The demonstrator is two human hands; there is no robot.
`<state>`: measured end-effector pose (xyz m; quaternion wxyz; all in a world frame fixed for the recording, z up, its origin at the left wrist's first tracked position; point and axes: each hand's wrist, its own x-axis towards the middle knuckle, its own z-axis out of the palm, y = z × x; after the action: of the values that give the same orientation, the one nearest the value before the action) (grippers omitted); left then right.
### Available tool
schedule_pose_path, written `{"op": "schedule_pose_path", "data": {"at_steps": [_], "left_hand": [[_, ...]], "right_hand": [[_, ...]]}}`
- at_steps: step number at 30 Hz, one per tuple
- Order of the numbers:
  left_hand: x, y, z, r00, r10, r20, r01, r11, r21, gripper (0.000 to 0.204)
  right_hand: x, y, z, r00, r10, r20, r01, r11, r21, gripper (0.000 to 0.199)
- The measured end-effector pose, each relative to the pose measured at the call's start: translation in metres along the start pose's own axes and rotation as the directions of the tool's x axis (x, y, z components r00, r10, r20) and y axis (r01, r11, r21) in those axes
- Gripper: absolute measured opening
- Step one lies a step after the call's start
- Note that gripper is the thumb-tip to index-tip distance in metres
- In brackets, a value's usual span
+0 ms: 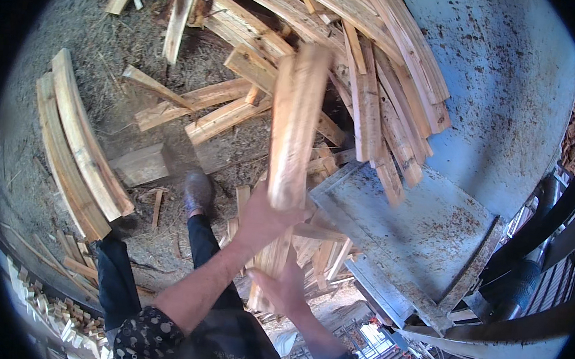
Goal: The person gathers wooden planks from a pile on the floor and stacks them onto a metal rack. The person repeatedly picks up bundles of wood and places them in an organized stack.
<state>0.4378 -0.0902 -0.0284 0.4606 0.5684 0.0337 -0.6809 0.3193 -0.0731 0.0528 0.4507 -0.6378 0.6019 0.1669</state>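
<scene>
The long board (pixel 298 127) is the biggest thing being handled; it rises from the person's lap side toward the pile, and its upper end is blurred. The left hand (pixel 271 215) is closed around the board near its middle, and the right hand (pixel 285 286) grips it lower, close to the near end, with the thumb across the wood. In my judgement, this spacing gives good control: the left hand can carry the weight while the right one steers the end. It would be wise to keep the far end high and to keep the fingers away from the rough edges, because splinters are possible.

Around, the largest thing is the pale, rust-marked metal panel (pixel 508 81) at the upper right. Beside it lies the pile of boards (pixel 378 26), crossed and uneven, so the far end could catch there. The metal ledge (pixel 404 221) stands to the right of the board and limits a swing to that side. Two boards (pixel 96 149) lie on the left. Smaller, a wooden block (pixel 140 164) is near the shoe (pixel 198 190), and could trip the foot.
</scene>
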Motion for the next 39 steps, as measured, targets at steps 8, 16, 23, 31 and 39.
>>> {"op": "schedule_pose_path", "data": {"at_steps": [8, 16, 23, 31, 39], "left_hand": [[-0.068, -0.049, -0.020, 0.992, -0.023, -0.120, 0.024, 1.000, 0.006, 0.054], [-0.127, -0.048, -0.155, 0.853, 0.062, -0.518, -0.074, 0.997, -0.002, 0.038], [-0.073, -0.132, -0.292, 0.560, 0.145, -0.816, 0.070, 0.973, 0.221, 0.054], [0.022, -0.058, -0.237, 0.702, 0.322, -0.635, -0.128, 0.934, 0.332, 0.039], [0.074, 0.043, -0.096, 0.924, 0.249, -0.290, -0.308, 0.935, -0.177, 0.040]], "right_hand": [[-0.090, 0.032, -0.013, 0.989, 0.102, 0.108, -0.135, 0.923, 0.360, 0.043], [-0.287, 0.224, -0.146, 0.748, 0.578, 0.326, -0.165, 0.638, -0.752, 0.038], [0.092, -0.035, -0.143, 0.671, -0.741, 0.021, 0.584, 0.511, -0.631, 0.044], [0.314, -0.188, -0.256, 0.919, -0.317, -0.234, 0.137, 0.813, -0.566, 0.074], [0.261, -0.184, -0.185, 0.986, -0.096, 0.139, 0.142, 0.917, -0.373, 0.080]]}}
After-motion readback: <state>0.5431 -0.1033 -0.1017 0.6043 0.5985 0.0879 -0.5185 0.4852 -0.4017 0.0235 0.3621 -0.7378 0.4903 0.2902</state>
